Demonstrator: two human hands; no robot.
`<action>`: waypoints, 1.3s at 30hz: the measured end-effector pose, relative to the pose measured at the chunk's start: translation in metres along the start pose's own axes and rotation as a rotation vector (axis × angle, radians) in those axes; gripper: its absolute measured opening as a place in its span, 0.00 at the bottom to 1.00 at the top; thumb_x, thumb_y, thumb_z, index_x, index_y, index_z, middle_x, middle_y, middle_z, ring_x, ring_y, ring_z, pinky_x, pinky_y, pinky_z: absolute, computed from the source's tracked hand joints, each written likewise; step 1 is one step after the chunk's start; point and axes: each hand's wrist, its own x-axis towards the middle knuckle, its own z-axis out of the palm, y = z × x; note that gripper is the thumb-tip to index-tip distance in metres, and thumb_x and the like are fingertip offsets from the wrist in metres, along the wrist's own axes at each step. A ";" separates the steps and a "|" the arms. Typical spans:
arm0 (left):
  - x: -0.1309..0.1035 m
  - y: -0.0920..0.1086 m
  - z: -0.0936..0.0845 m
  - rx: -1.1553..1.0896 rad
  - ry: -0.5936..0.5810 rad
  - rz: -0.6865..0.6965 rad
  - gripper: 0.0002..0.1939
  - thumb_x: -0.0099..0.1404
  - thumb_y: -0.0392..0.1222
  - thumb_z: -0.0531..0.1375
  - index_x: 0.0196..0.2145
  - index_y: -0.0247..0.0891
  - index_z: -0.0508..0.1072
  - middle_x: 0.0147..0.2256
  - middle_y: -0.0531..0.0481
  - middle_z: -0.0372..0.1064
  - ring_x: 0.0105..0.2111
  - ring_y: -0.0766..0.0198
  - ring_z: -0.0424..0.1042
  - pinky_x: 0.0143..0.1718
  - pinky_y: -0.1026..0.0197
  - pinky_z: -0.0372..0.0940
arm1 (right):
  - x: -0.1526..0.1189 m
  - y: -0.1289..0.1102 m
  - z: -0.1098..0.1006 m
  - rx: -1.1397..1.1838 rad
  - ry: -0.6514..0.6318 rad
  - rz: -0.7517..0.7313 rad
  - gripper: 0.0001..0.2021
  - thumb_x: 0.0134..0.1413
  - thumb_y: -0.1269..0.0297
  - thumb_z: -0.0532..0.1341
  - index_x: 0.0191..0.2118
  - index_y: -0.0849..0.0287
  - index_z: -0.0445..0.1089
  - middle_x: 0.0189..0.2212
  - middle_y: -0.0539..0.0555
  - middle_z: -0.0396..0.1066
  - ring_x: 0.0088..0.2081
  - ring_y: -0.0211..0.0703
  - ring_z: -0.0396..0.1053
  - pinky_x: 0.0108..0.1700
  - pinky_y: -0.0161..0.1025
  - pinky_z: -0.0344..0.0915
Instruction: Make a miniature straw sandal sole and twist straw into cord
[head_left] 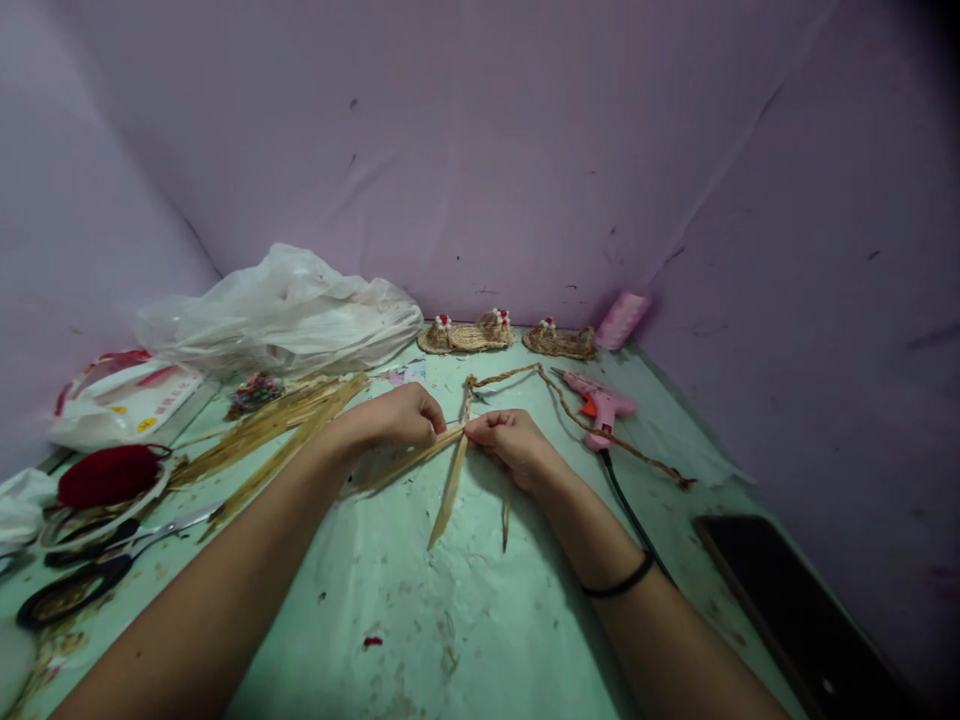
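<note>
My left hand (401,416) and my right hand (506,440) meet at the middle of a pale green table (420,620). Both pinch the same bunch of dry straw strips (450,480), fingers closed on it. Loose strip ends hang toward me and out to the left. From the spot between my hands a braided straw cord (577,415) runs away, loops right and ends near the table's right side. A black band sits on my right wrist.
A pile of straw (277,425), scissors (90,575), a red pad (109,475) and plastic bags (285,310) lie at left. Small woven straw sandals (469,335) stand at the back wall. A pink glue gun (600,410) and a dark phone (787,600) are at right.
</note>
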 end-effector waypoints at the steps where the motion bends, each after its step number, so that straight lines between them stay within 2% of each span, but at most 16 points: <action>1: 0.000 0.001 0.001 -0.029 -0.028 -0.011 0.08 0.40 0.35 0.56 0.21 0.35 0.74 0.15 0.54 0.62 0.17 0.70 0.57 0.19 0.68 0.49 | 0.000 0.000 0.000 0.001 0.001 -0.003 0.07 0.33 0.67 0.60 0.15 0.62 0.63 0.08 0.42 0.52 0.13 0.26 0.43 0.18 0.32 0.39; 5: 0.000 0.006 0.006 -0.142 -0.083 -0.108 0.04 0.41 0.37 0.56 0.17 0.34 0.70 0.11 0.57 0.53 0.13 0.72 0.51 0.16 0.68 0.46 | 0.002 0.002 -0.001 0.005 0.005 -0.011 0.06 0.32 0.68 0.60 0.15 0.63 0.63 0.08 0.42 0.53 0.13 0.26 0.43 0.18 0.31 0.40; 11: 0.009 0.003 0.015 -0.150 0.065 -0.129 0.03 0.41 0.34 0.58 0.16 0.32 0.70 0.11 0.57 0.54 0.14 0.73 0.51 0.16 0.68 0.46 | 0.004 0.005 0.001 0.009 0.024 -0.029 0.04 0.30 0.68 0.60 0.15 0.63 0.64 0.10 0.44 0.57 0.14 0.27 0.48 0.18 0.31 0.42; 15: 0.014 0.004 0.022 -0.237 0.145 -0.285 0.04 0.41 0.34 0.57 0.18 0.32 0.70 0.09 0.58 0.50 0.12 0.73 0.49 0.13 0.68 0.43 | 0.005 0.005 0.002 0.022 0.030 -0.043 0.03 0.29 0.70 0.59 0.16 0.63 0.65 0.11 0.45 0.59 0.15 0.28 0.50 0.19 0.30 0.44; 19: 0.011 0.015 0.026 -0.368 0.080 -0.407 0.03 0.41 0.34 0.57 0.18 0.31 0.69 0.08 0.58 0.51 0.10 0.74 0.48 0.12 0.69 0.40 | 0.004 0.002 0.001 0.037 0.002 -0.035 0.03 0.30 0.70 0.58 0.15 0.63 0.65 0.08 0.43 0.55 0.14 0.27 0.48 0.18 0.30 0.43; 23: 0.005 0.026 0.026 -0.455 0.020 -0.387 0.04 0.45 0.31 0.54 0.16 0.30 0.66 0.09 0.51 0.59 0.11 0.70 0.58 0.13 0.69 0.50 | 0.003 -0.001 0.000 0.042 0.000 -0.005 0.02 0.30 0.71 0.58 0.16 0.64 0.67 0.08 0.43 0.55 0.13 0.27 0.47 0.17 0.30 0.41; 25: 0.004 0.032 0.028 -0.497 0.023 -0.380 0.07 0.47 0.29 0.53 0.15 0.30 0.64 0.09 0.50 0.60 0.12 0.68 0.61 0.16 0.67 0.57 | 0.003 -0.001 -0.001 0.048 0.005 0.007 0.03 0.31 0.71 0.58 0.18 0.64 0.68 0.08 0.43 0.55 0.13 0.27 0.47 0.17 0.30 0.40; 27: 0.003 0.035 0.029 -0.497 0.043 -0.383 0.08 0.48 0.28 0.52 0.14 0.30 0.63 0.09 0.50 0.60 0.12 0.67 0.62 0.17 0.66 0.59 | 0.003 0.000 -0.001 0.055 0.002 0.018 0.03 0.31 0.72 0.57 0.18 0.64 0.68 0.07 0.42 0.54 0.12 0.27 0.46 0.16 0.30 0.39; 29: 0.005 0.033 0.030 -0.450 0.051 -0.376 0.08 0.48 0.28 0.52 0.14 0.31 0.64 0.08 0.51 0.59 0.11 0.68 0.60 0.15 0.66 0.58 | 0.003 -0.001 -0.001 0.065 -0.011 0.024 0.04 0.31 0.72 0.57 0.18 0.65 0.68 0.07 0.43 0.55 0.12 0.26 0.46 0.16 0.30 0.40; 32: 0.009 0.026 0.031 -0.340 0.072 -0.340 0.09 0.47 0.32 0.56 0.12 0.32 0.62 0.08 0.54 0.56 0.08 0.72 0.53 0.11 0.68 0.50 | 0.002 -0.002 -0.002 0.079 -0.040 0.034 0.03 0.30 0.72 0.58 0.18 0.66 0.68 0.09 0.45 0.58 0.13 0.27 0.49 0.16 0.29 0.42; 35: 0.013 0.018 0.031 -0.259 0.131 -0.310 0.10 0.44 0.34 0.59 0.12 0.34 0.61 0.06 0.57 0.52 0.08 0.73 0.49 0.10 0.69 0.44 | 0.001 -0.003 -0.003 0.091 -0.060 0.048 0.03 0.31 0.71 0.59 0.17 0.66 0.67 0.08 0.45 0.56 0.12 0.26 0.47 0.16 0.29 0.40; 39: 0.012 0.018 0.033 -0.362 0.160 -0.285 0.05 0.47 0.33 0.58 0.21 0.35 0.63 0.06 0.60 0.52 0.08 0.73 0.50 0.10 0.70 0.43 | 0.000 -0.004 -0.005 0.108 -0.070 0.045 0.02 0.31 0.72 0.58 0.18 0.66 0.67 0.08 0.43 0.53 0.12 0.25 0.46 0.16 0.28 0.38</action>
